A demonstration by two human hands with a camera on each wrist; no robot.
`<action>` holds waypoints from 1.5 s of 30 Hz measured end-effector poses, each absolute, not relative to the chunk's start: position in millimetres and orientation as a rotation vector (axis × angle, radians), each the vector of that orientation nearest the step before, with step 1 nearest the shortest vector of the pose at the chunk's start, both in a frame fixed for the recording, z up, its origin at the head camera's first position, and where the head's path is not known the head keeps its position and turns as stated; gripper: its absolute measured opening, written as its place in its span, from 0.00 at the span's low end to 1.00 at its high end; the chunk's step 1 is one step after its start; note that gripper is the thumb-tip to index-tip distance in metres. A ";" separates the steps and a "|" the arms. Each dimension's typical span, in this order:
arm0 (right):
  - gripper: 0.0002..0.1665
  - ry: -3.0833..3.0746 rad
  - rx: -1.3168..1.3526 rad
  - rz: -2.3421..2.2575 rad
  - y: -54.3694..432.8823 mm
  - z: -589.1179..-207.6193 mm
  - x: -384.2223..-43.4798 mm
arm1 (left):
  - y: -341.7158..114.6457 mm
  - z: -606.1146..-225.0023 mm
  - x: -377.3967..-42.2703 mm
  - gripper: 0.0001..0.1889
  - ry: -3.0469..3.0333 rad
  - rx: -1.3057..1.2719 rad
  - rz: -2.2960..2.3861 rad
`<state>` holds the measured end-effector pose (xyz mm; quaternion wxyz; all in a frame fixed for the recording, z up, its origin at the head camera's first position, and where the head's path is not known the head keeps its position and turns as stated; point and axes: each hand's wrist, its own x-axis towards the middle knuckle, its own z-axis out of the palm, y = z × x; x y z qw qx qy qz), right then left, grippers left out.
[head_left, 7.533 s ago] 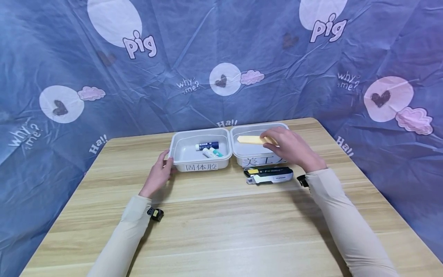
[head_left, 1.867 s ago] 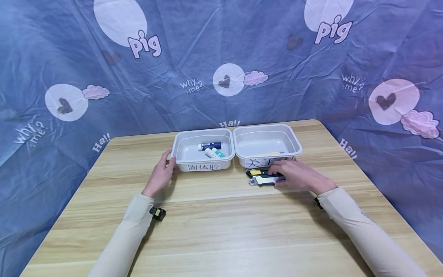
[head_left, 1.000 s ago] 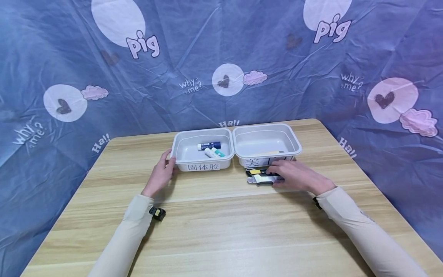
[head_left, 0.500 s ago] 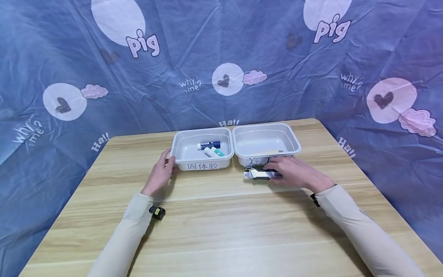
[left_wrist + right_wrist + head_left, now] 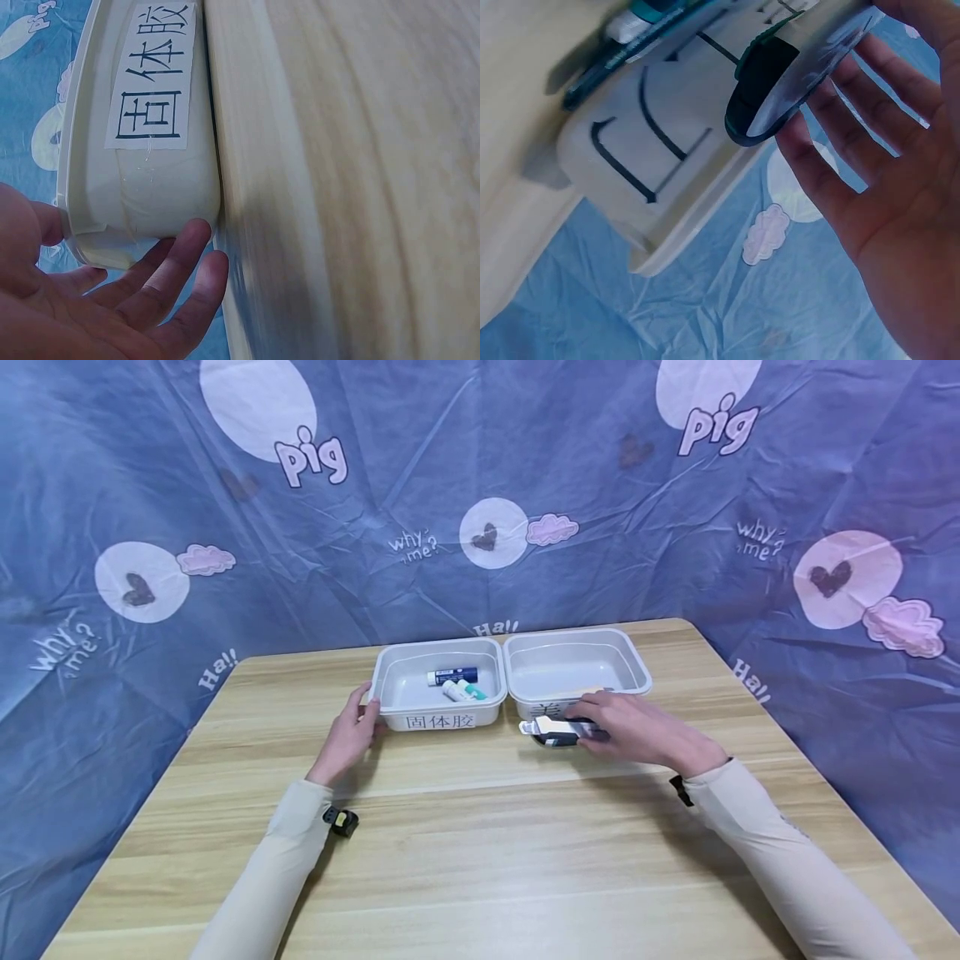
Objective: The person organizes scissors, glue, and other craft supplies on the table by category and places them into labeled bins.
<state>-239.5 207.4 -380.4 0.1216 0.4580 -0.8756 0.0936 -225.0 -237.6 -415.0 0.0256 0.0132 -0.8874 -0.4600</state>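
Observation:
My right hand (image 5: 637,732) pinches a white-and-black utility knife (image 5: 553,727) between thumb and fingers, raised in front of the right plastic box (image 5: 540,698). In the right wrist view the knife's rounded dark end (image 5: 761,94) juts from the fingers. Below it a black utility knife (image 5: 557,740) lies on the table, partly covered. With thumb at the rim and fingers round the end, my left hand (image 5: 347,732) holds the corner of the left plastic box (image 5: 161,187). Inside that box lie a blue glue stick (image 5: 456,676) and two smaller white-and-green ones (image 5: 471,690).
Both boxes stand side by side near the back of the wooden table (image 5: 450,843), with paper labels (image 5: 440,722) on their fronts. A yellow knife (image 5: 592,690) shows slightly behind the right box's front wall. A blue patterned cloth (image 5: 420,585) hangs behind.
The yellow knife went from my right hand into the right box. Since then that hand has taken hold of the white knife and lifted it towards the box. My left hand stays put.

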 end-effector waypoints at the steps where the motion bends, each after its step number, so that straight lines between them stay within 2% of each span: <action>1: 0.21 -2.550 1.336 0.276 206.8 -378.7 -239.5 | -237.6 -415.0 -224.9 0.31 -2.743 0.040 -1.424; 45: 0.13 -2.503 1.186 0.441 177.7 -328.3 -270.4 | -240.1 -415.8 -225.7 0.32 -2.749 0.031 -1.411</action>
